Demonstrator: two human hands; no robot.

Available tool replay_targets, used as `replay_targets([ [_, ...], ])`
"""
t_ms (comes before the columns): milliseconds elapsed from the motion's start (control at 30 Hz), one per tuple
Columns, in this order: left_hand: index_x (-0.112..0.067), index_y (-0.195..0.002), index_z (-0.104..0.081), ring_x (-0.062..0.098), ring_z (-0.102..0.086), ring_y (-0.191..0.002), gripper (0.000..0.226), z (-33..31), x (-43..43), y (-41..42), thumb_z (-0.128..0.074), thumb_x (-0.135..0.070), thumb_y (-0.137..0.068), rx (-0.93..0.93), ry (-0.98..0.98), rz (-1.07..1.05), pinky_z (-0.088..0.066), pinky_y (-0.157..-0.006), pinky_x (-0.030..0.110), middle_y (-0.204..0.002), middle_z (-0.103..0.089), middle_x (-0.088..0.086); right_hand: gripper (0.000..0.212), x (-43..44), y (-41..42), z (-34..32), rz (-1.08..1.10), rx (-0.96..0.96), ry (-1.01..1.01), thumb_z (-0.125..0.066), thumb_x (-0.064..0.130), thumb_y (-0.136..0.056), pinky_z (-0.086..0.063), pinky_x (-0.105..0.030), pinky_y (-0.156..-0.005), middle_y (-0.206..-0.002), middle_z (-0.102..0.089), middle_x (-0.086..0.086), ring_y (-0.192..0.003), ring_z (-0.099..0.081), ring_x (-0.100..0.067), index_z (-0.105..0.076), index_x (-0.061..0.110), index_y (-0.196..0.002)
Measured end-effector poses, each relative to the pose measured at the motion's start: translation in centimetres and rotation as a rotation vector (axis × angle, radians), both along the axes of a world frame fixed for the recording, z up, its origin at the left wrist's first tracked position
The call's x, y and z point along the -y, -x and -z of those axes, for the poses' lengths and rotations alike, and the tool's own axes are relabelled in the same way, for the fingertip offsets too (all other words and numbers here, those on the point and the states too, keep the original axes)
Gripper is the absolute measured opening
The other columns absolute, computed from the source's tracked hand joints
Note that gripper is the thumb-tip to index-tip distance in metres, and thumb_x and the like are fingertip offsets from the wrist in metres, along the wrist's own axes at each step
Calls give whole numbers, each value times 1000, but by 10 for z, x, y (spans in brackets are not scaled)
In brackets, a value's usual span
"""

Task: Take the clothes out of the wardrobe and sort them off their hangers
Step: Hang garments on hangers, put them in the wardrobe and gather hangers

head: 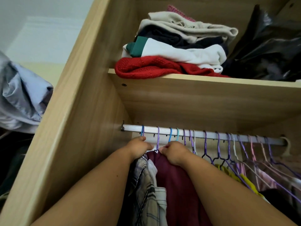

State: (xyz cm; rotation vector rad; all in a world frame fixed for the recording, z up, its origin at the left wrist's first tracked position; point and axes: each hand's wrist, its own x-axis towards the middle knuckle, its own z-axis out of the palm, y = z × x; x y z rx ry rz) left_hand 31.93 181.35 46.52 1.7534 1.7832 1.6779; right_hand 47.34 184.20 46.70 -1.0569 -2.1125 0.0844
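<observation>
Clothes (244, 176) hang low in the frame on hangers (205, 144) hooked over the wardrobe rail (203, 133). My left hand (140, 148) curls round the top of the plaid shirt (143, 185), and my right hand (175, 154), just beside it, clutches the maroon garment (175, 185) at its shoulder. Above, a folded stack (171, 51) sits on the shelf (195, 98).

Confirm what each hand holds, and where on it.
Left hand grips the top of the plaid shirt, right hand the top of the maroon garment, both just under the hanger hooks on the rail.
</observation>
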Motion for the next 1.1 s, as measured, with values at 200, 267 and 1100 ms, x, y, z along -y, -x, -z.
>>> replay_targets([
  [200,-15,-144,-35,14,-51,-113,76,-1,29,-33,-71,-24,-78,-204,-52,-76,-35,-87,15,-135,-49,5,82,15,-32,12,23,-172,-157,-58,58,-81,-35,-31,-102,-144,-39,-13,-132,-39,-28,-24,23,-147],
  [267,-17,-144,-35,15,-49,-117,77,3,40,-48,-71,-26,-77,-302,-86,-108,-37,-89,13,-143,-44,7,83,26,-52,18,87,-125,-310,-58,58,-81,-35,-35,-106,-145,-33,-13,-132,-37,-29,-20,28,-148],
  [1100,-27,-151,-2,13,-10,-145,94,167,67,-450,-63,-45,-82,-619,-250,212,-18,-117,36,-159,-6,-6,89,79,-458,147,555,76,-553,-38,69,-84,-14,-52,-115,-159,12,4,-146,7,-18,4,26,-150],
])
